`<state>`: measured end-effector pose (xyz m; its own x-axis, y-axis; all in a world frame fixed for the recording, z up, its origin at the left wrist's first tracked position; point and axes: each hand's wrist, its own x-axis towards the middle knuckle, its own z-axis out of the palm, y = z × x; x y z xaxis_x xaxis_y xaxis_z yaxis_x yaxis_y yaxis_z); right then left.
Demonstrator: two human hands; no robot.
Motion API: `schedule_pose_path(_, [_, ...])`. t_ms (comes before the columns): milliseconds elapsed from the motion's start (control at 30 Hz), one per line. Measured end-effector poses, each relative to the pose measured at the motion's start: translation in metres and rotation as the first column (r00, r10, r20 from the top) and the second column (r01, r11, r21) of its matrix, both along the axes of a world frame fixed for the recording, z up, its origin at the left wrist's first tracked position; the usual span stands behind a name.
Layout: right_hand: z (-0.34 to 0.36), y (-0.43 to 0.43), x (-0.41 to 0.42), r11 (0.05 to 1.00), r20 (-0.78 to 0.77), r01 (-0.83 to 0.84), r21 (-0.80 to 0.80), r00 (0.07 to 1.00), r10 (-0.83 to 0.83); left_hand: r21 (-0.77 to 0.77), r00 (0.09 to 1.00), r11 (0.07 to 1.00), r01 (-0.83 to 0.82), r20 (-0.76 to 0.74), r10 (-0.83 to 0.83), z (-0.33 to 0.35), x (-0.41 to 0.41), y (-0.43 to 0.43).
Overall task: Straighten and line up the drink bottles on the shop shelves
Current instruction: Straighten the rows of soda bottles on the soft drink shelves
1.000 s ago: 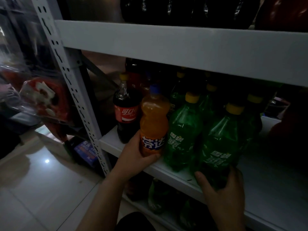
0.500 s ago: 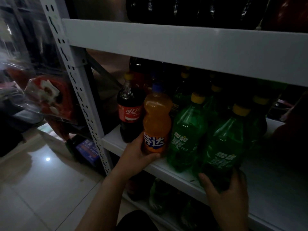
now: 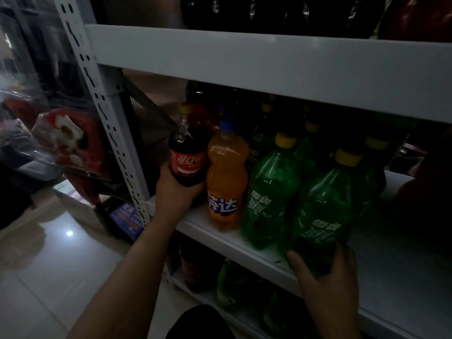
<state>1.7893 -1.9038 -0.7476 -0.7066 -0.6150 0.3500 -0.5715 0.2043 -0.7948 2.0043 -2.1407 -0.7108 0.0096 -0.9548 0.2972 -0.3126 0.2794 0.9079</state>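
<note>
The cola bottle (image 3: 188, 152) is held low down by the left hand (image 3: 176, 189), with the fingers curled round its dark part under the red label. It is at the left end of the middle shelf (image 3: 220, 238), near the white post (image 3: 102, 94). Its bottom is hidden by the hand, so it cannot be told if it is stood on the shelf or lifted. The orange bottle (image 3: 226, 182) is stood upright just beside it, near the front edge.

The nearer green bottle (image 3: 322, 209) is gripped at the bottom by the right hand (image 3: 327, 277). The thumb is seen on its left side and the fingers are wrapped round its right side. The other green bottle (image 3: 271, 192) is set between it and the orange bottle, close against both. Both have yellow caps. More green bottles (image 3: 310, 145) are packed behind them in the dark.

Dark bottles (image 3: 269, 13) are kept on the top shelf (image 3: 269, 62). Some bottles (image 3: 230, 285) can be made out on the bottom shelf, but it is too dark for them to be told apart. A red packet (image 3: 66, 140) is seen at the left, above a shiny floor (image 3: 49, 265)
</note>
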Motion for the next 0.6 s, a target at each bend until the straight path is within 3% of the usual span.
schedule_pose_path(200, [-0.001,0.0,-0.001,1.0,-0.022,-0.009,-0.007,1.0,0.009,0.166,0.916,0.902,0.399,-0.021,-0.402,0.016,0.033,-0.014])
schedule_pose_path(267, [-0.001,0.0,-0.002,1.0,-0.022,-0.009,-0.009,1.0,0.009,0.2,0.887,0.866,0.458,-0.032,-0.462,0.019,0.033,-0.012])
schedule_pose_path(467, [-0.004,0.001,-0.001,1.0,-0.013,-0.02,-0.001,1.0,0.02,0.118,0.966,0.964,0.237,0.078,-0.246,0.003,0.031,-0.005])
schedule_pose_path(600, [-0.004,0.0,0.0,0.999,0.036,-0.001,0.034,0.999,0.0,0.143,0.963,0.962,0.234,0.104,-0.25,0.002,0.036,-0.005])
